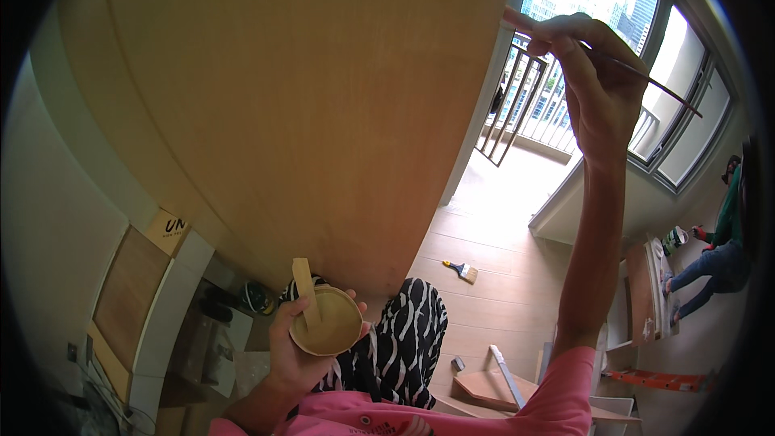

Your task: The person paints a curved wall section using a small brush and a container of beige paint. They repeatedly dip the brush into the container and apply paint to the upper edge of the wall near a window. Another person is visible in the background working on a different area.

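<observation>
Stick (303, 278), flat and pale, leans in the round cup (337, 329), tan inside, that my left hand (292, 351) clamps in curled fingers before the wooden panel (299, 121); right of the panel, my right hand (604, 93) pinches a slim, dark-handled brush (676, 98).

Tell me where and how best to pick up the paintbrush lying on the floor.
Probably by the handle, from above and the left: the paintbrush lies on the floor with its handle pointing left and its pale bristles right, so that approach should avoid the bristles.
</observation>
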Action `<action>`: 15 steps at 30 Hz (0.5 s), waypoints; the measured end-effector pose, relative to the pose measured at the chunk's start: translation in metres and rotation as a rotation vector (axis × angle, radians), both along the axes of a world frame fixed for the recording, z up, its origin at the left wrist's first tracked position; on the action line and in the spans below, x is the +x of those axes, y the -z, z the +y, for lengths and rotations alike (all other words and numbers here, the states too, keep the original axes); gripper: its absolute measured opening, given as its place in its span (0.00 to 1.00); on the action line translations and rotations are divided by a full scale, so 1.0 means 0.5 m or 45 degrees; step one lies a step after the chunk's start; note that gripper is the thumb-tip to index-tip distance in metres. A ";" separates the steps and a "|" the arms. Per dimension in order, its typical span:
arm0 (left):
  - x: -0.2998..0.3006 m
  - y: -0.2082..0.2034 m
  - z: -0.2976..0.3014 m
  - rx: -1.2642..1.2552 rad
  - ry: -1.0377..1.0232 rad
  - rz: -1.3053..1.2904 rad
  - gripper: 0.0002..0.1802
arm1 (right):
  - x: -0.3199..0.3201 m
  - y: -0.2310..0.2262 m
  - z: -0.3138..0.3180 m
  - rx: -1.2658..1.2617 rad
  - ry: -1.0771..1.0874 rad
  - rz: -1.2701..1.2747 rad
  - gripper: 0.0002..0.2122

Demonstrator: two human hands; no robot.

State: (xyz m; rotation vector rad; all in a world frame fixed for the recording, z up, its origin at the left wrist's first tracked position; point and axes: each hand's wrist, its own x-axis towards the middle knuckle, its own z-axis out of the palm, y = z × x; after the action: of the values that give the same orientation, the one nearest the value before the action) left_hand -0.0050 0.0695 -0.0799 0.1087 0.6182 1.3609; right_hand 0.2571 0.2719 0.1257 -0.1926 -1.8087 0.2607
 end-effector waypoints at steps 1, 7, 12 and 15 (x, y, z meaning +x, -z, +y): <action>0.000 0.001 0.000 0.008 0.005 0.002 0.21 | -0.003 0.000 -0.001 0.006 0.020 0.035 0.05; 0.004 0.000 0.000 0.003 0.006 0.067 0.21 | -0.003 0.009 0.006 0.007 0.002 0.027 0.06; 0.004 0.001 0.001 0.002 0.008 0.084 0.21 | -0.003 0.009 0.004 -0.001 0.051 0.043 0.06; 0.005 0.000 0.000 0.005 0.011 0.083 0.22 | -0.008 0.009 0.006 0.031 -0.004 0.076 0.06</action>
State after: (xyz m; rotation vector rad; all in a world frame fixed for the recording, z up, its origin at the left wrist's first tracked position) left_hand -0.0027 0.0694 -0.0800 0.1588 0.6687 1.3548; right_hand 0.2530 0.2747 0.1212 -0.1633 -1.7527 0.2446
